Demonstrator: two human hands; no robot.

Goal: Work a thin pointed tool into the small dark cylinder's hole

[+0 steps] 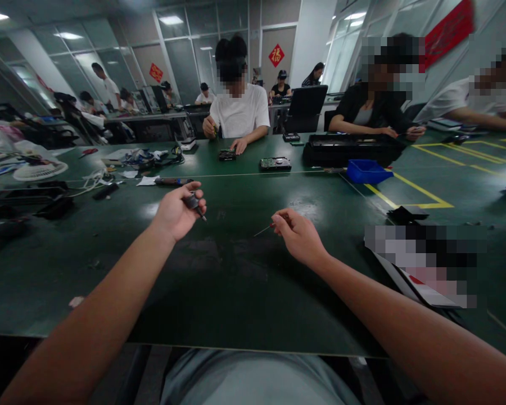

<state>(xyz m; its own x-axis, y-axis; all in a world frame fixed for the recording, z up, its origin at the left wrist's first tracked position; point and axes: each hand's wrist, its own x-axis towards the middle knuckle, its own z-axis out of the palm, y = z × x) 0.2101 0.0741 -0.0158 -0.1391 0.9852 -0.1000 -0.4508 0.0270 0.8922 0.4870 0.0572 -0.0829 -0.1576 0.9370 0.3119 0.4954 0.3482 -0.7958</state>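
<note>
Head view: both forearms reach in from the bottom corners over the dark green tabletop (236,292). The left hand (175,212), left of centre, is curled shut around a small dark tool (194,203), its tip poking out toward the right just past the knuckles. The right hand (299,236), right of centre, pinches a thin pin (265,229) with a red end between thumb and fingertips; the shaft points left and slightly down, toward the other hand. The two hands are near each other but apart, both held just above the tabletop; whether either touches it I cannot tell.

Further up the frame, a screwdriver (172,181) lies above the left hand, beside a scrap of white paper (147,180). A hard drive (275,163) sits above centre. A blue bin (366,171) is at the right, next to yellow tape lines (421,194), with a long black tray (354,149) just above it.

Across the table a person in a white shirt (239,112) works with both hands down by a small dark part (227,154). Two more people sit at upper right. At far left, a white fan (40,170) and a tangle of cables (95,180).
</note>
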